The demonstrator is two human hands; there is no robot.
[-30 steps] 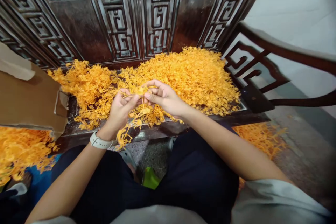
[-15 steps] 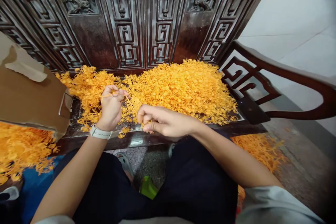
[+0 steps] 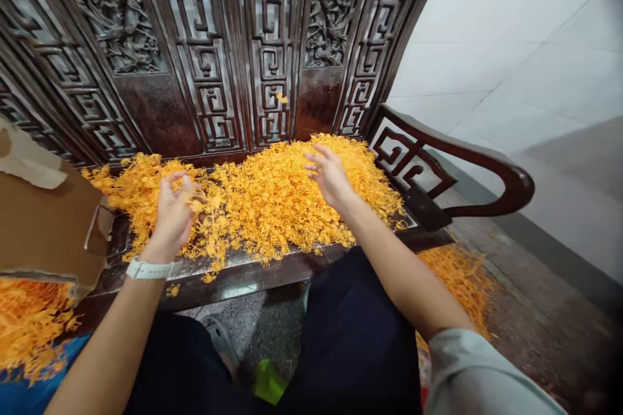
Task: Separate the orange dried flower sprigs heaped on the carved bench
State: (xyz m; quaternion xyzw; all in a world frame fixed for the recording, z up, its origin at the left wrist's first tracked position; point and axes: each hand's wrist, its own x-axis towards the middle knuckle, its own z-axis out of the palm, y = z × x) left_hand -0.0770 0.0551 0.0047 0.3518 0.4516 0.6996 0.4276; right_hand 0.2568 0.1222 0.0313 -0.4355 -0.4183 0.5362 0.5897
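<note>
A big heap of small orange plastic flower sprigs (image 3: 272,201) covers the seat of a dark carved wooden bench (image 3: 253,275). My left hand (image 3: 172,214), with a white watch on its wrist, is over the left part of the heap, its fingers curled on an orange sprig (image 3: 200,204). My right hand (image 3: 331,175) hovers above the middle of the heap with fingers spread and nothing in them. One small orange piece (image 3: 281,98) is in the air in front of the bench back.
A brown cardboard box (image 3: 43,227) stands at the left on the seat edge, with more orange sprigs (image 3: 29,324) below it. Further sprigs (image 3: 457,279) lie on the floor at the right. The bench armrest (image 3: 487,168) curves at the right. A green object (image 3: 265,382) lies between my legs.
My hands have pulled apart from a shared sprig. The right hand swung forward over the heap and opened, and a small piece now flies. The left hand moved left. The view tilted up.
</note>
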